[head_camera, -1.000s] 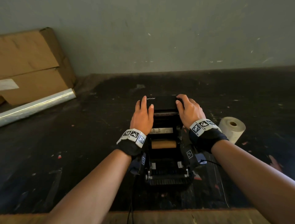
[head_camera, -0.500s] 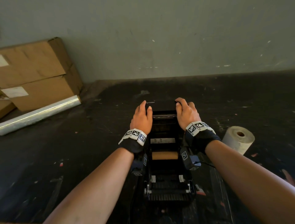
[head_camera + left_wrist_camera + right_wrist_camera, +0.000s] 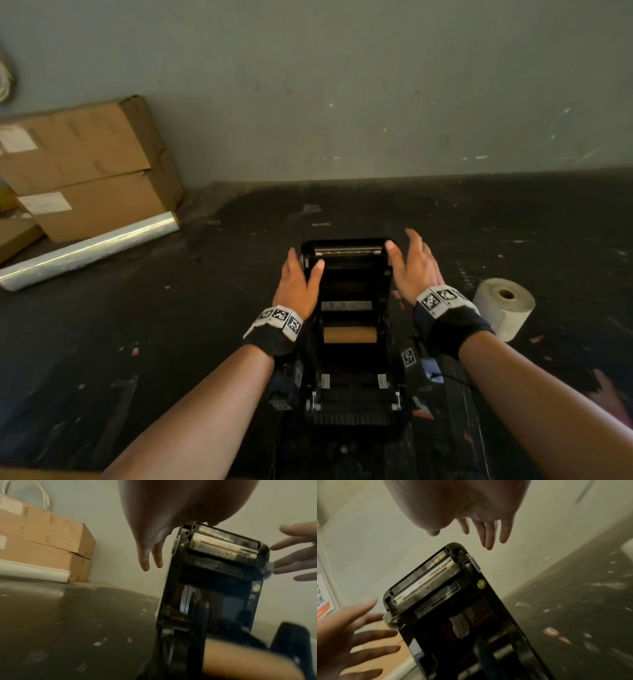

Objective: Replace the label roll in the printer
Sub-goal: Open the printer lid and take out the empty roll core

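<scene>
The black label printer (image 3: 356, 401) stands open in front of me, its lid (image 3: 346, 260) tilted back and upright. An empty brown cardboard core (image 3: 349, 334) lies across the roll bay. My left hand (image 3: 301, 270) is at the lid's left edge with straight fingers, thumb against the inner rim. My right hand (image 3: 402, 246) hovers beside the lid's right edge, fingers spread, holding nothing. The left wrist view shows the lid's underside (image 3: 219, 555) with my left fingers (image 3: 145, 561) beside it. In the right wrist view my right fingers (image 3: 488, 536) hang above the lid (image 3: 440, 588). A full white label roll (image 3: 503, 308) lies to the right.
Stacked cardboard boxes (image 3: 85, 164) and a roll of clear film (image 3: 89, 250) lie at the far left against the wall. A cable runs from the printer's right side (image 3: 452, 378). The dark tabletop (image 3: 154, 325) is scuffed and dotted with scraps.
The lid has swung further back to upright. Both hands, which gripped its front edge, have let go and now lie with straightened fingers at its sides.
</scene>
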